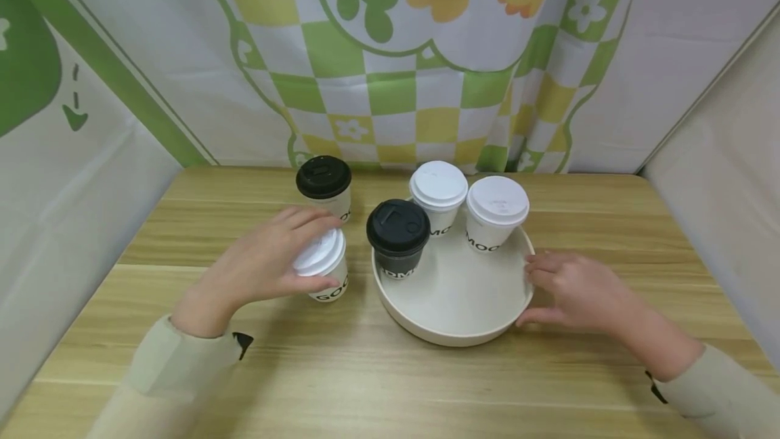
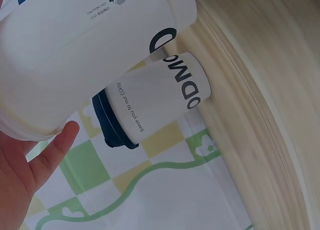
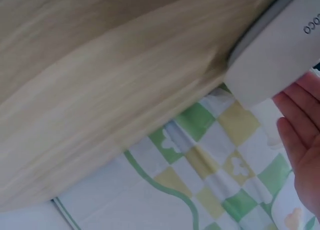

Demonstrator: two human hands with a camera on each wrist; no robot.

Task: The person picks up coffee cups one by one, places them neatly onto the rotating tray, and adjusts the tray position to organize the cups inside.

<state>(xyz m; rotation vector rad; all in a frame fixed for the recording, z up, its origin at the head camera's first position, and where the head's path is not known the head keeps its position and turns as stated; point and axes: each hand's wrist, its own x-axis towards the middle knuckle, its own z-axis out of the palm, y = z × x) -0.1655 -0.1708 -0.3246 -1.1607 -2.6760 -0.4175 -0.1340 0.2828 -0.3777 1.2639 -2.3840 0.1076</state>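
At centre-left, the left hand (image 1: 268,256) grips a cup (image 1: 326,256); at right, the right hand (image 1: 575,293) touches a tray (image 1: 475,297), pinch unclear.

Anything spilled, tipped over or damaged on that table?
Nothing stands out. The left hand holds a white-lidded cup, a black-lidded cup stands upright behind it, and three lidded cups stand in the tray; I see no spill or damage.

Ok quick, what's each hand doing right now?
Left hand: closed, holding a white-lidded cup near its lid.
Right hand: closed, fingers gripping the round tray at its edge.
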